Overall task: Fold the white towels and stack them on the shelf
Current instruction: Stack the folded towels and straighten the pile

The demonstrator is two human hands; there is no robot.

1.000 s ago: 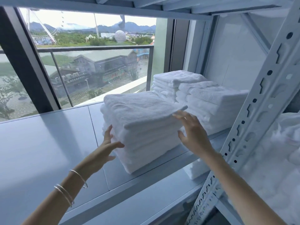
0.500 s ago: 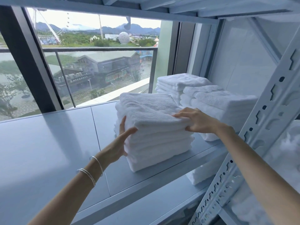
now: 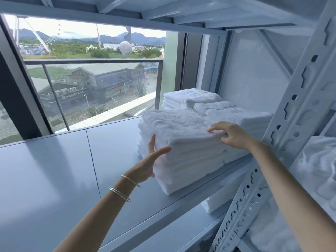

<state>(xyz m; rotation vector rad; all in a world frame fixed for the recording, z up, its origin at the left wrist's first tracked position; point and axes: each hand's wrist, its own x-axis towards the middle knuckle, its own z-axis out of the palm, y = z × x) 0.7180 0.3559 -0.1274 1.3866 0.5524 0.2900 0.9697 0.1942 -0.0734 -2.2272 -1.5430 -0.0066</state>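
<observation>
A: Where is the towel stack (image 3: pixel 183 142) found?

B: On the shelf (image 3: pixel 109 160), at about 2 o'clock from frame centre, just beside two further piles (image 3: pixel 209 106); its left face is touched by the left hand (image 3: pixel 147 166), fingers straight, nothing gripped; its top right corner is pressed by the right hand (image 3: pixel 232 135), fingers bent over the edge.

A: How is it judged to handle?

B: Soft, floppy, fairly heavy together; layers may be expected to slide; support is best given under the bottom and at both sides.
</observation>
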